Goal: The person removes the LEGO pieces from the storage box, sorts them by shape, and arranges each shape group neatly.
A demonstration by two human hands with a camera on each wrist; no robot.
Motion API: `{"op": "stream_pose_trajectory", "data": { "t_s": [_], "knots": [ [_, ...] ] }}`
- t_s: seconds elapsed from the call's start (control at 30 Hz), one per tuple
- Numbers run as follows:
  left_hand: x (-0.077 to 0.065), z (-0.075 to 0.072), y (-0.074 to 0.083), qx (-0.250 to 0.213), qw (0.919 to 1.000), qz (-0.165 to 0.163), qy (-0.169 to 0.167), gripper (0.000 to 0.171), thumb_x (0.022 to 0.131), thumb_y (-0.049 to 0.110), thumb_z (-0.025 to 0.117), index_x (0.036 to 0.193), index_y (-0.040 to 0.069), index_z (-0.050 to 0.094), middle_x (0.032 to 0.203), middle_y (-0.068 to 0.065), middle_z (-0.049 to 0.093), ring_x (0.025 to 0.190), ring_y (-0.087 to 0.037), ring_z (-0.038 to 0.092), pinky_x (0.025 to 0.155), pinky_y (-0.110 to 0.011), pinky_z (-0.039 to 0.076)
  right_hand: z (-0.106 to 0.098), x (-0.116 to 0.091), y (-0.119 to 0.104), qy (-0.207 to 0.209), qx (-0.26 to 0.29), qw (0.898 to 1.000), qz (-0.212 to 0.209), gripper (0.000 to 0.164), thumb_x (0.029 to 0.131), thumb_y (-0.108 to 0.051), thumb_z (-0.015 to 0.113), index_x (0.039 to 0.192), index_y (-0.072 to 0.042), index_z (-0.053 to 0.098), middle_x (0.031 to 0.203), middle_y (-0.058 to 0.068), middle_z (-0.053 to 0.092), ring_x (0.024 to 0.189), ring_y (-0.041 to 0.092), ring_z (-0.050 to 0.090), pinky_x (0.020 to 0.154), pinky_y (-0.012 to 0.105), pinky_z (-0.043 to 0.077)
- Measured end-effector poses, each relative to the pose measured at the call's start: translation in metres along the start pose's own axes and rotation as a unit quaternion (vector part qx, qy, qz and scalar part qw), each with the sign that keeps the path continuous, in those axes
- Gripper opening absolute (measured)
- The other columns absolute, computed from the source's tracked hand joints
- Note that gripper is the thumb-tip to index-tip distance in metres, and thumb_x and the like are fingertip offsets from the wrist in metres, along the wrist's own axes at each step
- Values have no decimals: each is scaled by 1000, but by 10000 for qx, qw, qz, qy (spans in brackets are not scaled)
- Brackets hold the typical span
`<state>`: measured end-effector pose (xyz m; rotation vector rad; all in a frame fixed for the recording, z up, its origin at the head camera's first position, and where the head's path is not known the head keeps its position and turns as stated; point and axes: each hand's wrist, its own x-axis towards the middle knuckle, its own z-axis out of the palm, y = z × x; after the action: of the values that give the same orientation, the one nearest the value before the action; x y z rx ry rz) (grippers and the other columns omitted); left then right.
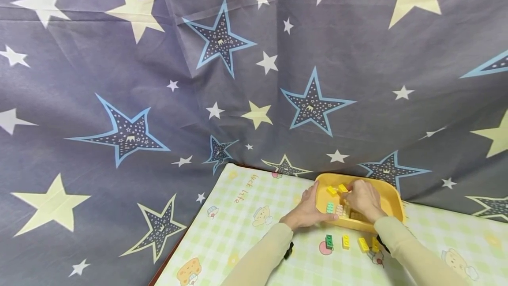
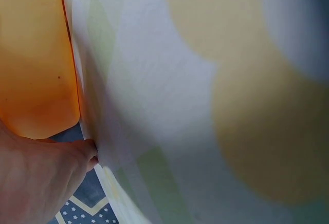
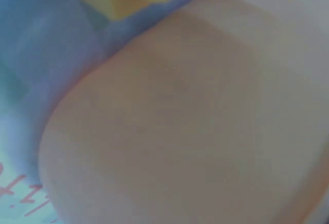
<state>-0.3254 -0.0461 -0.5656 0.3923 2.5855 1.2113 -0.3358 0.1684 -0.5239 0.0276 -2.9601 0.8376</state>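
A yellow-orange plastic tray (image 1: 390,193) stands at the back of the table, with several toy building bricks inside. My left hand (image 1: 306,208) holds its left end, the thumb along the near side and the fingers by the left rim. In the left wrist view, that hand (image 2: 41,175) is at the corner of the tray (image 2: 41,80). My right hand (image 1: 363,197) reaches down into the tray with bent fingers, beside a yellow brick (image 1: 342,188). I cannot tell whether its hidden fingertips pinch a brick. Mint brick (image 1: 330,207) and pink brick (image 1: 339,209) lie near the front wall.
In front of the tray, a green brick (image 1: 329,242) and yellow bricks (image 1: 346,242) form a loose row on the checked tablecloth (image 1: 246,215). The rightmost yellow brick (image 1: 375,245) is beside my right sleeve. A star-patterned curtain (image 1: 254,78) hangs right behind the table.
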Motion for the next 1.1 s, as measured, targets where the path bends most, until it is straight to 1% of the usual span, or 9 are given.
{"op": "stream_pose_trajectory", "data": {
  "t_s": [0.07,0.2,0.3,0.43,0.57,0.73,0.83,0.93,1.1],
  "knots": [
    [0,0,0,-12,10000,16,-15,128,85,57,90,177,37,3,186,-3,17,174,-33,11,137,-59,28,-2,-1,0,5,6,10000,-19,21,94,-17,81,102,2,82,95,17,80,71,23,60,61,35,45],
    [0,-1,0,8,10000,31,-25,128,85,56,89,177,37,2,186,-4,17,174,-33,12,137,-59,28,-5,-3,1,39,-21,10000,-32,24,94,-17,82,106,4,82,102,21,82,73,23,63,64,36,50],
    [0,-1,-1,18,10000,20,-1,128,86,56,89,177,35,3,185,-5,18,173,-33,14,137,-58,28,-8,-5,0,74,-26,10000,-33,24,94,-17,83,105,3,82,97,18,81,72,23,62,63,35,49],
    [-1,-2,-2,-3,10000,-18,7,127,86,56,90,177,35,4,185,-5,18,173,-34,13,136,-59,29,-10,-10,-1,93,14,9999,-92,17,93,-18,83,92,-1,82,76,8,72,66,21,55,58,32,39],
    [0,0,-4,-31,10000,-33,-10,128,85,55,90,177,36,3,185,-5,19,173,-33,14,136,-60,30,-13,-15,0,128,36,9998,-179,18,92,-17,83,79,-7,76,68,3,65,64,20,51,57,32,35],
    [1,1,-4,-53,10000,19,-8,128,85,55,90,177,36,3,184,-5,20,173,-31,16,136,-58,31,-18,-20,0,121,44,9998,-117,16,92,-15,84,91,1,81,87,17,78,70,21,60,61,37,49],
    [0,0,-2,-78,9999,69,-36,128,85,55,90,177,36,3,185,-5,20,173,-30,16,136,-58,31,-22,-24,-1,76,34,10000,-16,26,92,-15,84,107,6,82,109,26,81,77,23,67,70,43,58],
    [0,0,-2,-75,9999,134,-36,128,86,53,90,177,34,3,184,-6,20,173,-31,17,135,-58,32,-25,-28,-1,37,57,10000,48,29,93,-16,84,110,8,80,110,26,81,77,23,66,69,41,57],
    [0,0,-1,-79,9998,154,-30,127,87,52,90,177,33,3,185,-7,19,173,-32,16,135,-59,31,-29,-35,-2,2,162,9998,145,30,93,-15,84,111,9,79,108,26,80,72,21,61,62,31,47]
  ]
}}
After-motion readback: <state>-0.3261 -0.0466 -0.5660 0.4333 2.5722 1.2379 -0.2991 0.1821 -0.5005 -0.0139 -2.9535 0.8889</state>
